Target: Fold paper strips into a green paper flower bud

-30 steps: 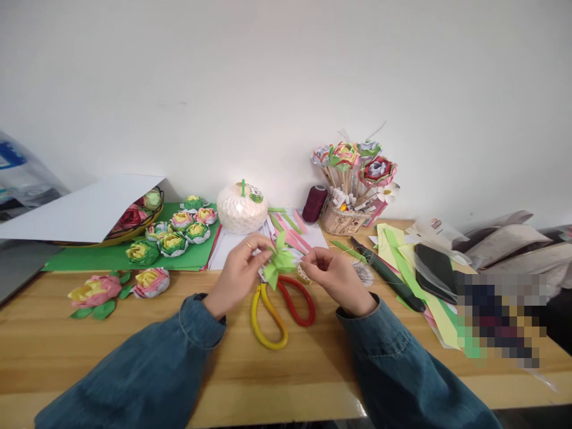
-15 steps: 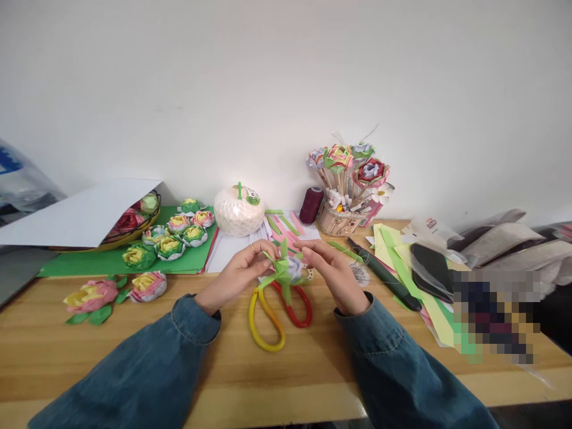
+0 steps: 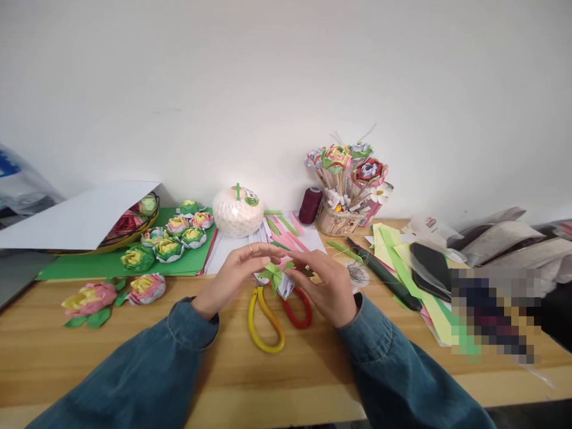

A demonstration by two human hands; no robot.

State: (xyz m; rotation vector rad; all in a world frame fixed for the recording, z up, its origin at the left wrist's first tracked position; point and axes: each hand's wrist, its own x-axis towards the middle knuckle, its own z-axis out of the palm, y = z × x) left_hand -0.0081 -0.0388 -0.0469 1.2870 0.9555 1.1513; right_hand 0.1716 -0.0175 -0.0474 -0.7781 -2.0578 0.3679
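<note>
A small paper flower (image 3: 285, 285), with green leaf strips over pale lilac and pink paper, is between my two hands above the table. My left hand (image 3: 239, 275) grips it from the left, fingertips reaching over its far side. From the right, my right hand (image 3: 328, 285) holds it with thumb and fingers. The fingertips partly hide the flower. Just beneath lie scissors with one yellow handle (image 3: 267, 325) and one red handle (image 3: 300, 313); their blades are hidden behind the flower and hands.
Finished paper flowers (image 3: 170, 247) lie on a green sheet (image 3: 80, 268) at left. Behind are a foam-wrapped fruit (image 3: 238, 211), a thread spool (image 3: 310, 205) and a flower-filled holder (image 3: 340, 221). At right lie a dark green cutter (image 3: 391, 279), thin wire (image 3: 358, 274) and a phone (image 3: 429, 268).
The paper flower has turned and tilted, so its green strips no longer stand upright and its pale paper faces lower. My fingers have come closer together over it.
</note>
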